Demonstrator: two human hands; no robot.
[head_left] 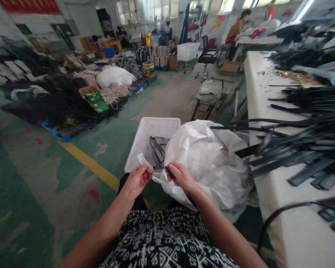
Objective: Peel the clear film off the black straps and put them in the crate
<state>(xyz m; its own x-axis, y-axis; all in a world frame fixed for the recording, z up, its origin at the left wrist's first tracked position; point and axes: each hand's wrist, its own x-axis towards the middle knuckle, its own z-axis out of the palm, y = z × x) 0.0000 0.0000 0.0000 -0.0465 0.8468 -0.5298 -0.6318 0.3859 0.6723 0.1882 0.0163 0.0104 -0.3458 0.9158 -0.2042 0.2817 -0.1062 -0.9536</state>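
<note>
My left hand (139, 180) pinches a small white slip (143, 160) that looks like a paper or plastic tag, and a thin dark cord end shows beside its fingertips. Closed around a black strap (169, 171) is my right hand (181, 176); part of the strap runs back under the wrist. The two hands are a short way apart above my lap. Just beyond them stands a white plastic bin (145, 130) with several dark straps (157, 150) inside. A large white plastic sack (209, 156) bulges beside my right hand.
At my right, a white-topped table (264, 149) carries piles of black straps (301, 137), some jutting over its edge. A stool (209, 93) stands ahead. Loaded pallets (56, 130) lie at left. A person (236, 29) is by a far table.
</note>
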